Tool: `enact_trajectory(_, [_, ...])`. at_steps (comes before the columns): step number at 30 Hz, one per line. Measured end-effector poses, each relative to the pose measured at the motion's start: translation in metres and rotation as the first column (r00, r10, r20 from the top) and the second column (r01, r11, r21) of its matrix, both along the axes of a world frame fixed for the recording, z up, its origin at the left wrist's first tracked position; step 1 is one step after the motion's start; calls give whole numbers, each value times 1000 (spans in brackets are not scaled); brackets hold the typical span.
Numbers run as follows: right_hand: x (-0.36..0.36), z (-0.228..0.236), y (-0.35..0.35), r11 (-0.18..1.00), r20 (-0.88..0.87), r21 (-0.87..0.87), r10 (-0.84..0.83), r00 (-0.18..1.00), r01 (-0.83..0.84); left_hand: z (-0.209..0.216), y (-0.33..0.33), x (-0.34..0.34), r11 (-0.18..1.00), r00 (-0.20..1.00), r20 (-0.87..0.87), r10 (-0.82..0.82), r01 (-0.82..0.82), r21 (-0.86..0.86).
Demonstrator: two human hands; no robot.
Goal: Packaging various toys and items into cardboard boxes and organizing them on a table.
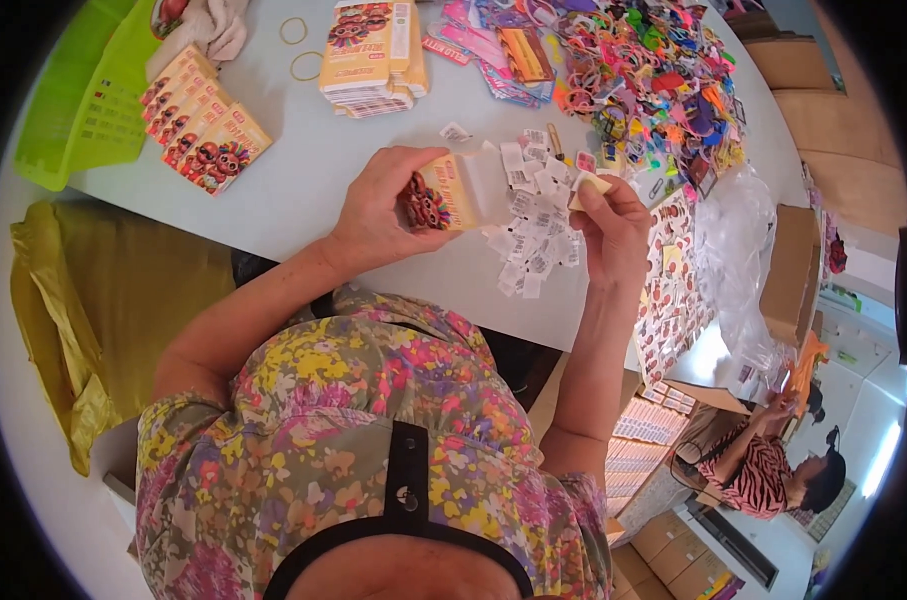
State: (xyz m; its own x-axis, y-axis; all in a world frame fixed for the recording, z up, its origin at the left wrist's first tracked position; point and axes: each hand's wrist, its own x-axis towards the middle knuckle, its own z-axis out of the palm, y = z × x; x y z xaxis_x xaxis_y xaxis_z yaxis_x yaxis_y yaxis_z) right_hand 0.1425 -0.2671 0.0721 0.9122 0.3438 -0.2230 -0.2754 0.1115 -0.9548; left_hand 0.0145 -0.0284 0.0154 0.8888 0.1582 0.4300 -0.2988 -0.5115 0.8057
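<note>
My left hand (378,205) is closed round a small orange printed carton (445,190), with cartoon figures on its face. The carton's whitish end, facing right, looks open. A little to the right, my right hand (613,230) pinches a small pale yellow piece (595,184) between thumb and fingers; whether it is folded paper or a sticker I cannot tell. Between and below the hands lies a loose pile of small white printed packets (538,215). One more white packet (455,132) sits apart, just above the carton.
Flat matching cartons (373,55) are stacked at the back; others (208,130) fan out at the left beside a green basket (83,90). Colourful trinkets (663,80) heap at back right. Sticker sheets (668,285) and clear plastic (738,240) lie right. A co-worker (763,470) sits beyond.
</note>
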Motion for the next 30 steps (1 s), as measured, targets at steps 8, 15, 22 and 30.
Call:
enact_trajectory(8, [-46, 33, 68, 811, 806, -519, 359, 470, 271, 3, -8, 1, 995, 996, 34, 77, -79, 55])
enact_trajectory(15, [-51, 57, 90, 637, 619, -767, 705, 346, 73, 7, -4, -2, 986, 985, 104, 140, -148, 77])
enact_trajectory(22, [-20, 50, 95, 777, 647, -617, 592, 481, -126, 4, 11, -3, 983, 984, 18, 179, -178, -41])
enact_trajectory(30, [121, -20, 97, 545, 577, -811, 679, 455, 215, 5, 10, 4, 989, 990, 17, 142, -141, -51])
